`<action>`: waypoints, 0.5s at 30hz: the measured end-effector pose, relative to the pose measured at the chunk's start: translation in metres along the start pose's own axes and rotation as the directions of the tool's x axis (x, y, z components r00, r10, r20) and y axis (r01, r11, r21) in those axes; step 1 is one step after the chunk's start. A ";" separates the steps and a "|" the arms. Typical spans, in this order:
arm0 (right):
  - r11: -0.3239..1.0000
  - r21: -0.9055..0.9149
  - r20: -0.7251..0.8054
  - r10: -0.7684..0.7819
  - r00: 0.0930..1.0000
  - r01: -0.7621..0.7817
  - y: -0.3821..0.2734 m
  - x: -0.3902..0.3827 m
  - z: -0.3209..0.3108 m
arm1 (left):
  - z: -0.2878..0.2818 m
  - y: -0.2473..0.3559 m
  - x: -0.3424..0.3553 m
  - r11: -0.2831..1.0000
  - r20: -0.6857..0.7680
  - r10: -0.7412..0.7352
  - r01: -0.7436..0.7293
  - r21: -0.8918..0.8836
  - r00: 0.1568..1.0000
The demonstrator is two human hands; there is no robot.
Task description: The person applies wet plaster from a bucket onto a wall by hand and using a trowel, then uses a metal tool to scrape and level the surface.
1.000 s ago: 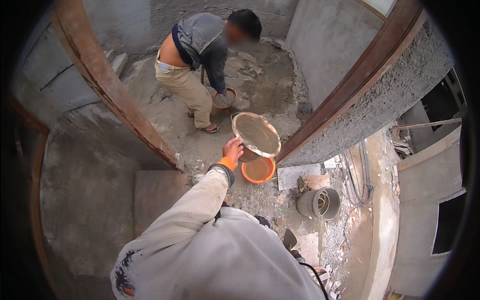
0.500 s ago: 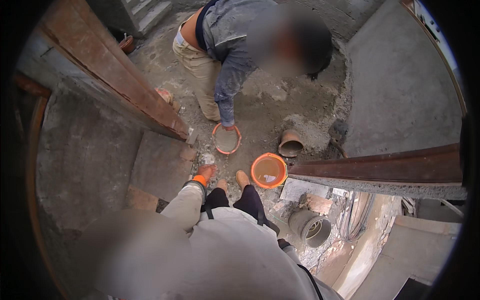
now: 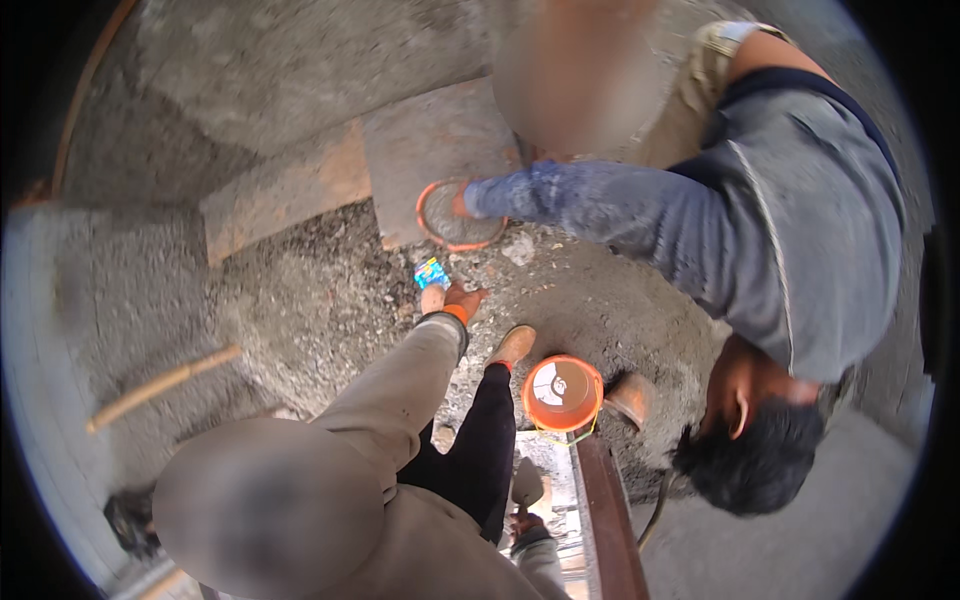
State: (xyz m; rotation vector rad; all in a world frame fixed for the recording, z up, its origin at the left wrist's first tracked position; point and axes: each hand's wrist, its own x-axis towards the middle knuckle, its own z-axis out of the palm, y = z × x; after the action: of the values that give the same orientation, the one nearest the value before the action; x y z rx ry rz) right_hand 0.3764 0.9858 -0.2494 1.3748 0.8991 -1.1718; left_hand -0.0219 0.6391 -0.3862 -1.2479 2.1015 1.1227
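Observation:
My left hand (image 3: pixel 466 301) hangs over the gritty floor with fingers apart and nothing visible in it, just beside a small blue-and-yellow packet (image 3: pixel 431 273) near my foot. My right hand (image 3: pixel 522 524), low in the picture, grips a metal trowel (image 3: pixel 527 483). An orange bucket (image 3: pixel 560 420) of murky liquid, its handle down, stands beside my boot (image 3: pixel 513 344). A brown pot (image 3: pixel 628 398) is right of it. Above my left hand, a co-worker's hand (image 3: pixel 461 200) reaches into a shallow orange bowl (image 3: pixel 433 231) of grey mortar.
A bent-over co-worker (image 3: pixel 810 230) fills much of the right side. Flat boards (image 3: pixel 280 205) lie at the upper left, a long stick (image 3: pixel 165 388) at the left. A wooden door frame (image 3: pixel 611 510) is at lower centre, a hose (image 3: pixel 656 515) to its right.
The view has turned sharply, putting the co-worker at the right. My left hand let go of the round container it held earlier, which stands on the floor. The co-worker's bowl hand stays low.

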 end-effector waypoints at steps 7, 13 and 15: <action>0.915 -0.343 -0.020 0.221 0.975 -0.214 0.016 0.008 -0.087 | -0.005 0.009 0.043 0.981 -0.143 -0.043 0.014 -0.196 0.989; 0.838 -0.453 -0.092 0.296 0.951 -0.304 -0.026 0.050 -0.150 | -0.040 -0.075 0.072 0.997 -0.104 0.023 -0.031 -0.078 0.994; 0.843 -0.486 -0.170 0.169 0.971 -0.231 -0.086 0.079 -0.114 | -0.045 -0.112 0.072 0.990 -0.063 0.069 -0.076 -0.116 0.996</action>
State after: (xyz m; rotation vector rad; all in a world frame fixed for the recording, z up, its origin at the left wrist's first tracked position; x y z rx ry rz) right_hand 0.3313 1.1041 -0.3523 1.0798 1.0314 -0.6318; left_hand 0.0414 0.5362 -0.4586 -1.2817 2.1669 1.2729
